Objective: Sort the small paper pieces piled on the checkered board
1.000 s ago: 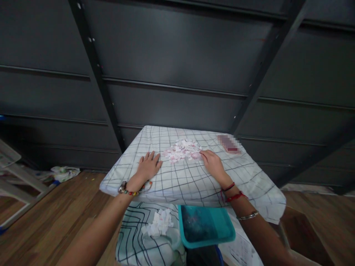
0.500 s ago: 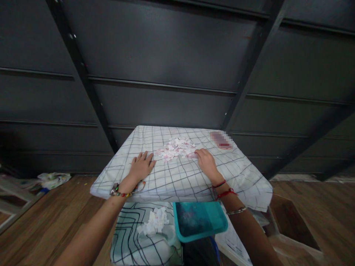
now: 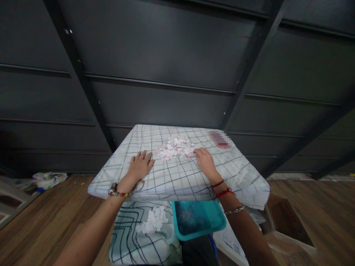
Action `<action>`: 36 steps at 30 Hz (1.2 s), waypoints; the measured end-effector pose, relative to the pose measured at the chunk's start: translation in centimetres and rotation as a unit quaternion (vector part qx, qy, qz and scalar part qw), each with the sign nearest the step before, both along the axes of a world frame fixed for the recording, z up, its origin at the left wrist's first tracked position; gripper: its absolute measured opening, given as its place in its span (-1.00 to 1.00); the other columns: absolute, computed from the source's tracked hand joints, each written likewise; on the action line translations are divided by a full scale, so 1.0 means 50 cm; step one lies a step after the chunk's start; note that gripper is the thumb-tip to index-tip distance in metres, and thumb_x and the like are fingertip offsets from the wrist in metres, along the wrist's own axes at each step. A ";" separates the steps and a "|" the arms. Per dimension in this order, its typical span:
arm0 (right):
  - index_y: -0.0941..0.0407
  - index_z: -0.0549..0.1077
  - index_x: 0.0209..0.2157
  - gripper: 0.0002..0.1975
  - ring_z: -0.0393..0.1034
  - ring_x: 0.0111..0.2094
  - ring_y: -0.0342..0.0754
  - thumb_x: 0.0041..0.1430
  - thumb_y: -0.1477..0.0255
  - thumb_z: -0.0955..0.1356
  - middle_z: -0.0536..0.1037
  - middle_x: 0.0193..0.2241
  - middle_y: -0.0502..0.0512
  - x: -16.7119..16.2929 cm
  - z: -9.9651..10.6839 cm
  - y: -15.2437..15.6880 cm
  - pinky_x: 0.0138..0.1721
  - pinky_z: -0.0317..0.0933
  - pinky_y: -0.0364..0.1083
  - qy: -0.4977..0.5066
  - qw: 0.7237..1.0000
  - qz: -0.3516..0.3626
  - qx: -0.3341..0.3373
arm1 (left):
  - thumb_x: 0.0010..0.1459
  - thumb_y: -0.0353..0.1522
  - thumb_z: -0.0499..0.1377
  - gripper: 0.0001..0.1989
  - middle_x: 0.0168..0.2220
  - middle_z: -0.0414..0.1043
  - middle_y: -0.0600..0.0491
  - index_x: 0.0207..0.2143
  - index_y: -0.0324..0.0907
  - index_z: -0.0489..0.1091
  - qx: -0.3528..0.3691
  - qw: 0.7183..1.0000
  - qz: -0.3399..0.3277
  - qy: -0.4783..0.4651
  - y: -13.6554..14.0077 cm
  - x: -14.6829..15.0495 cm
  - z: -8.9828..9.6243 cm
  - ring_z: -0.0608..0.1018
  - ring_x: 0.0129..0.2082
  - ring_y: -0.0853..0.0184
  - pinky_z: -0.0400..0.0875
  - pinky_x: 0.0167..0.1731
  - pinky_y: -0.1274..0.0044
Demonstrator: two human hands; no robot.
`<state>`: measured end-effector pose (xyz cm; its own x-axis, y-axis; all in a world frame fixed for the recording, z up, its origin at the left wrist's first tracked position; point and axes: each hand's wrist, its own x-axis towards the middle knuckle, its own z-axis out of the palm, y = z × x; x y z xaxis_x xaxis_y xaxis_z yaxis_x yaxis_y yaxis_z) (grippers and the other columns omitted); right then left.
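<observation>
A loose pile of small white and pinkish paper scraps (image 3: 175, 147) lies on the table's white checked cloth (image 3: 172, 181). Left of the pile, my left hand (image 3: 139, 166) rests flat on the cloth with its fingers spread, holding nothing. At the pile's right edge is my right hand (image 3: 204, 162); its fingers are bent and drawn together on a pinkish paper scrap (image 3: 190, 154). The exact grip at the fingertips is too small to make out.
Below the table's front edge are a teal plastic tray (image 3: 219, 221) and a white paper heap (image 3: 155, 220) on a checked cloth. A blurred-out flat object (image 3: 219, 139) lies at the table's back right. A dark panelled wall (image 3: 166, 99) stands behind; a box (image 3: 291, 221) sits at right.
The whole view has shifted slightly to the left. Both hands keep nearly the same places on the cloth, and the pile looks the same.
</observation>
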<state>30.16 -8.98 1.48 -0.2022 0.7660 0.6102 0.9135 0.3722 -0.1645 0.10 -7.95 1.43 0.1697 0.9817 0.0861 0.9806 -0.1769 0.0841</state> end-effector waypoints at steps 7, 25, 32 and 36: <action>0.16 0.47 -0.16 -0.66 0.29 -0.20 0.02 0.15 0.66 0.17 0.48 -0.30 0.19 -0.009 0.005 0.004 -0.14 0.20 -0.02 -0.022 1.000 -0.002 0.005 | 0.26 -0.13 -0.25 -0.44 0.29 -0.03 -0.09 0.23 -0.12 0.08 0.002 1.000 0.001 0.004 0.001 0.000 -0.001 0.02 0.27 0.08 -0.02 0.15 0.18; 0.16 0.49 -0.22 -0.66 0.27 -0.20 0.02 0.10 0.69 0.18 0.47 -0.31 0.17 -0.011 0.012 -0.008 -0.16 0.15 -0.02 -0.033 0.999 0.005 -0.010 | 0.26 -0.13 -0.25 -0.44 0.28 -0.01 -0.08 0.23 -0.11 0.09 0.005 1.000 0.002 0.011 -0.001 0.001 0.001 0.04 0.27 0.09 -0.01 0.15 0.19; 0.18 0.48 -0.22 -0.70 0.30 -0.20 0.02 0.17 0.64 0.17 0.48 -0.29 0.17 -0.003 0.010 -0.008 -0.14 0.16 -0.01 0.001 1.000 0.003 0.023 | 0.26 -0.12 -0.26 -0.42 0.28 -0.01 -0.10 0.23 -0.14 0.10 0.002 1.000 0.000 0.006 0.001 0.001 0.000 0.04 0.27 0.07 -0.02 0.15 0.19; 0.16 0.49 -0.23 -0.71 0.30 -0.20 0.02 0.17 0.64 0.18 0.49 -0.30 0.16 -0.006 0.008 -0.006 -0.14 0.16 -0.02 -0.025 1.000 0.013 0.009 | 0.26 -0.12 -0.26 -0.43 0.29 -0.02 -0.08 0.23 -0.12 0.09 -0.003 1.000 0.000 0.005 -0.002 0.001 0.005 0.03 0.27 0.08 -0.03 0.15 0.19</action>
